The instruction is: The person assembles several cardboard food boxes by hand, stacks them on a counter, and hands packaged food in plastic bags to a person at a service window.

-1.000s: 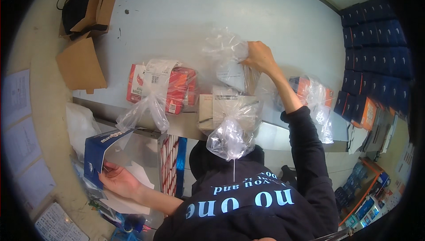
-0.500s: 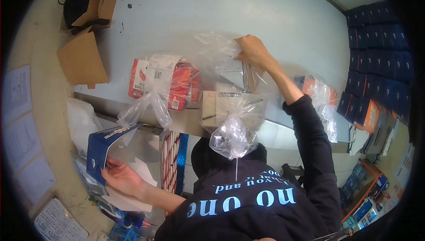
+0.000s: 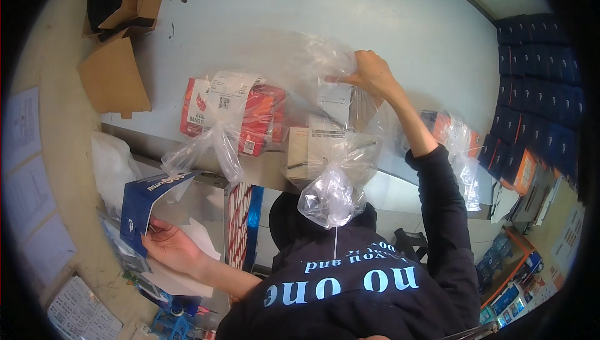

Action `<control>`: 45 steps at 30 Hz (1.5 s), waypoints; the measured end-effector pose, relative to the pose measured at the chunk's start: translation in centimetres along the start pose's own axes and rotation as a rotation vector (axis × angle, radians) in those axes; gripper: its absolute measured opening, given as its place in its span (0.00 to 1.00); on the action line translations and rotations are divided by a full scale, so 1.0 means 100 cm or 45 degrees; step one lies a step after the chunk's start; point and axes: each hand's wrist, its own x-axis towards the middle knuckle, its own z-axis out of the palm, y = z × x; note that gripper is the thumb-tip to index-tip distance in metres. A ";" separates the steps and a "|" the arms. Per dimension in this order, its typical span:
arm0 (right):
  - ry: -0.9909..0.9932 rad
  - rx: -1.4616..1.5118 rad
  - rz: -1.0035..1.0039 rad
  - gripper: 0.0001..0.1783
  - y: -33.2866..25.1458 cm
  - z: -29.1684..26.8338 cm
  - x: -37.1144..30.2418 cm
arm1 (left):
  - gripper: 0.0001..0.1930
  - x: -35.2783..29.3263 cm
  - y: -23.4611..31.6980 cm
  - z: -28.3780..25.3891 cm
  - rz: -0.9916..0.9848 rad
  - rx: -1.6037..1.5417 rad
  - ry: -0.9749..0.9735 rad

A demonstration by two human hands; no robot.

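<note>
My left hand (image 3: 170, 246) is closed around the edge of a dark blue folded carton (image 3: 133, 218) with a pale inside, held near the front left of the table. My right hand (image 3: 377, 76) pinches the gathered top of a clear plastic bag (image 3: 322, 52). A small whitish box (image 3: 334, 104) shows through this bag. Just nearer to me sits a knotted clear bag (image 3: 334, 196) with a cream-coloured box (image 3: 298, 152) inside. To its left lies another knotted bag, wrapped around a red package (image 3: 261, 112) with a white label (image 3: 224, 105).
An orange box in clear plastic (image 3: 450, 129) lies right of my forearm. Stacked dark blue boxes (image 3: 537, 90) line the far right. Open brown cardboard boxes (image 3: 115, 84) stand at the left edge. Red-and-white striped material (image 3: 239, 224) is below the table's front edge.
My right hand has shifted slightly to the right, drawing the top of the clear bag with it. My left hand keeps its hold on the blue carton, almost unmoved.
</note>
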 end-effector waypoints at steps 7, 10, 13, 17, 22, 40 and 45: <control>0.182 -0.021 0.318 0.29 -0.004 0.018 0.010 | 0.14 0.001 -0.003 0.015 0.002 0.089 -0.061; 0.143 0.007 0.354 0.29 -0.006 0.016 0.013 | 0.14 0.005 -0.005 0.011 0.008 0.121 0.001; 0.134 -0.023 0.373 0.30 -0.003 0.020 0.016 | 0.14 0.002 -0.009 0.025 -0.036 0.045 -0.026; 0.125 -0.009 0.372 0.36 -0.006 0.017 0.014 | 0.13 0.005 -0.013 0.022 -0.016 0.062 -0.060; 0.015 0.195 0.492 0.35 0.001 0.018 0.015 | 0.12 0.009 -0.013 0.019 0.005 0.091 0.067; 0.037 0.245 0.237 0.37 0.003 0.019 0.009 | 0.13 0.012 -0.013 0.011 -0.063 -0.021 -0.066; 0.037 -0.030 0.139 0.39 -0.007 0.027 0.006 | 0.13 0.013 -0.015 0.024 -0.064 0.066 0.001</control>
